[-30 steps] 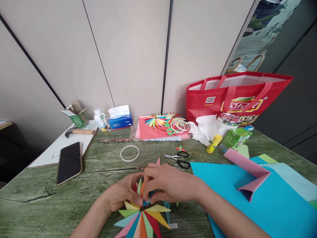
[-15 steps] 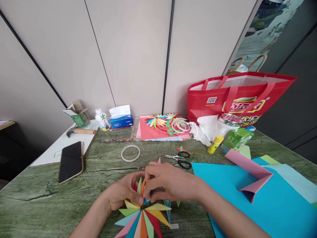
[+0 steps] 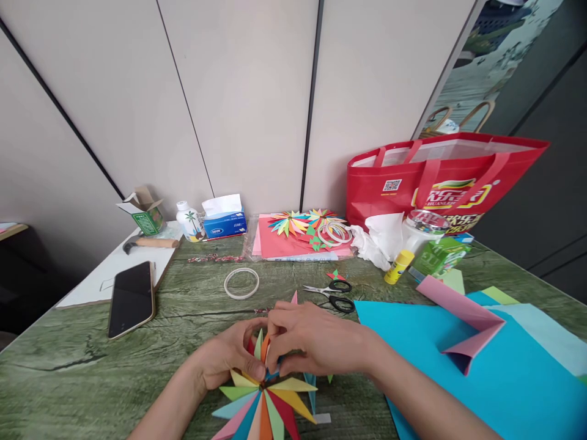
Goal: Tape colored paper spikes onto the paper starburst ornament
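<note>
A many-coloured folded paper star (image 3: 263,406) with pointed rays lies at the front of the table, under both hands. My left hand (image 3: 232,354) is closed on its far left rays, thumb near the centre. From the right, my right hand (image 3: 316,339) pinches rays on the far side; its fingertips are partly hidden. Between the hands a light green ray and an orange ray stick up. A pink paper tip shows behind my right hand, and a blue folded piece (image 3: 310,391) lies beneath it.
Black-handled scissors (image 3: 337,295) and a white ring (image 3: 241,283) lie beyond the hands. On the left is a phone (image 3: 132,299). Blue paper sheets (image 3: 458,360), a pink folded strip (image 3: 477,324) and a glue stick (image 3: 398,267) are on the right. A red bag (image 3: 413,183) stands behind.
Almost nothing differs. Both hands stay on the paper star, and my right hand's fingers have shifted very slightly.
</note>
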The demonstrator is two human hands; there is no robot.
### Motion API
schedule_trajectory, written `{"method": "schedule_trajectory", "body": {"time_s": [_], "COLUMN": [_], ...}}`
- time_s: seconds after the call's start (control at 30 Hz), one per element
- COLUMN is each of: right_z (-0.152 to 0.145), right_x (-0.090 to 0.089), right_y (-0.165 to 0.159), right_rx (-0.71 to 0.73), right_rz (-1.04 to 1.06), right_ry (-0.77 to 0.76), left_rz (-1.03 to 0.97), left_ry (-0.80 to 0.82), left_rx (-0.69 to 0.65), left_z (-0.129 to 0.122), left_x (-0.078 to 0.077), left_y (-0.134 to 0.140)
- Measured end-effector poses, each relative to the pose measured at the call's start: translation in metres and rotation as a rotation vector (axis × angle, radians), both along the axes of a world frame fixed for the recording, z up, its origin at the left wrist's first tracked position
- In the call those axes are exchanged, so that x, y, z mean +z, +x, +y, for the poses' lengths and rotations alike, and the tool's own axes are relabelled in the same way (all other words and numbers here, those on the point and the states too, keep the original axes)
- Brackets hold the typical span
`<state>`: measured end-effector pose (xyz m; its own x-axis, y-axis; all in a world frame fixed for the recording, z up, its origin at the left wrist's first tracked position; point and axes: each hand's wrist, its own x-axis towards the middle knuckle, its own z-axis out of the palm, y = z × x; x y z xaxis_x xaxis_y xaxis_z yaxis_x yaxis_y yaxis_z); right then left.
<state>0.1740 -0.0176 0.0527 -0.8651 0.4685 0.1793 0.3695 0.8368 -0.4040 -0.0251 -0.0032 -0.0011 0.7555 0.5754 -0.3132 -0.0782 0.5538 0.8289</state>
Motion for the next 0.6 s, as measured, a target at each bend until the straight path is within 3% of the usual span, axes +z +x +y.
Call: {"method": "schedule_trajectory", "body": {"time_s": [0.6], "right_z": [0.0001], "right_x": [-0.0029], "right_y": [-0.002], "right_rx": [0.017], "right_rz": [0.01], "right_ry": [0.007], "left_rz": [0.047], "left_ry": [-0.021], "left_rx": [0.005], "left_z": [-0.0012], "left_x": [0.0025], "left_y": [0.002]}}
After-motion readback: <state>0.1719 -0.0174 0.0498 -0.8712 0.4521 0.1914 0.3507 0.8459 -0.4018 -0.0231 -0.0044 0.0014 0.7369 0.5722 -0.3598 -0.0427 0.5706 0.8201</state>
